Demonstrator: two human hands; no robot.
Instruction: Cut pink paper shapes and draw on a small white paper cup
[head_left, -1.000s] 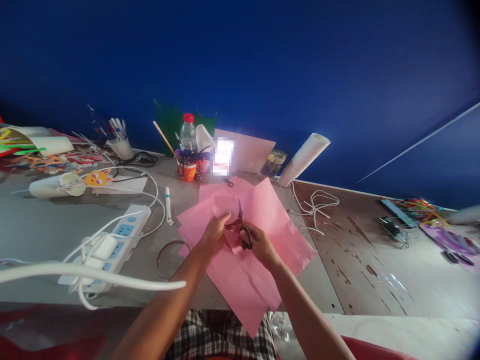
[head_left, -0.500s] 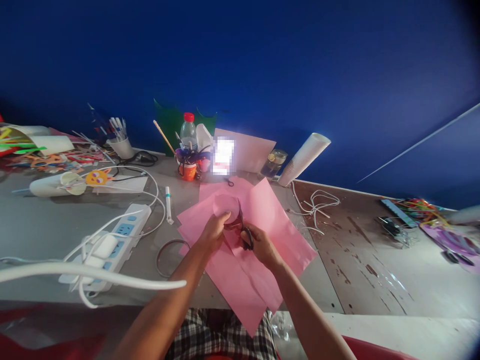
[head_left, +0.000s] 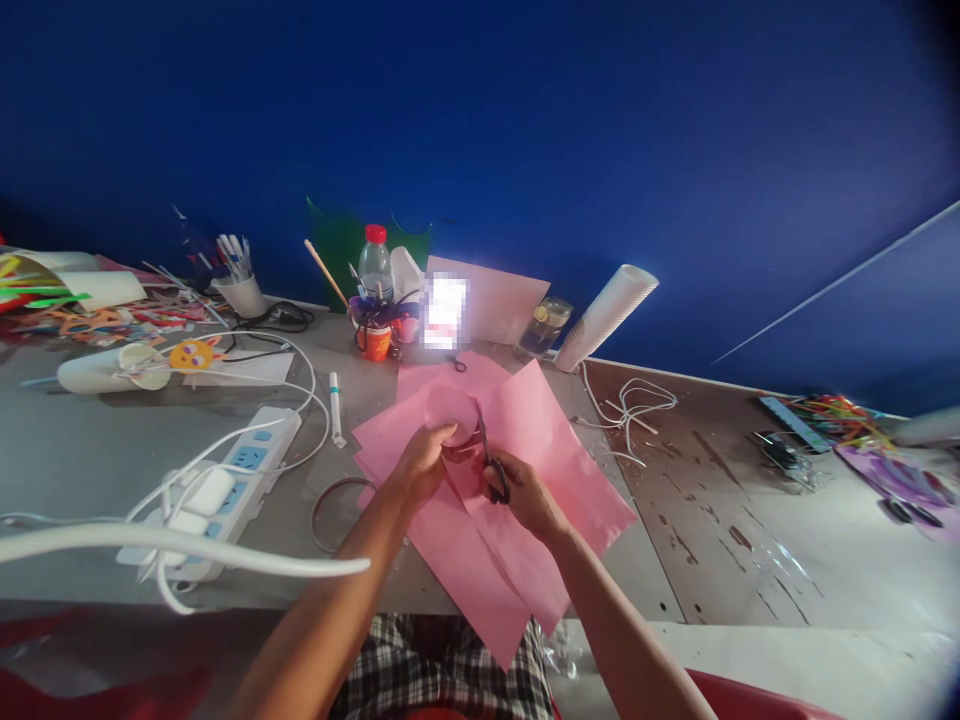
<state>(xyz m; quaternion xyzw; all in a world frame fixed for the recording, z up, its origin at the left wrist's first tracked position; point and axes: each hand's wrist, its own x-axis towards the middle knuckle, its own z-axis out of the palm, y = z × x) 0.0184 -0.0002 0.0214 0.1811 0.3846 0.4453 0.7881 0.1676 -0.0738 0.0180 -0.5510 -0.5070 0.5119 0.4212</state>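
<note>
Large pink paper sheets (head_left: 555, 460) lie spread on the grey table (head_left: 90, 460) in front of me. My left hand (head_left: 424, 462) pinches a rounded pink paper piece (head_left: 452, 412) and holds it up over the sheets. My right hand (head_left: 521, 490) grips black scissors (head_left: 487, 455) by the handles, blades pointing away from me into the edge of that piece. Both hands are closed and close together above the middle of the sheets.
A white power strip (head_left: 225, 480) with cables sits at left, a thin ring (head_left: 337, 512) beside the sheets, a white pen (head_left: 335, 408) behind. A water bottle (head_left: 373, 265), cups of tools (head_left: 379, 335), a stack of paper cups (head_left: 606, 315) and white cords (head_left: 630, 405) stand farther back.
The rounded pink piece has turned a little in my left hand and the scissors' blades have shifted along its edge. Both hands stay in the same place.
</note>
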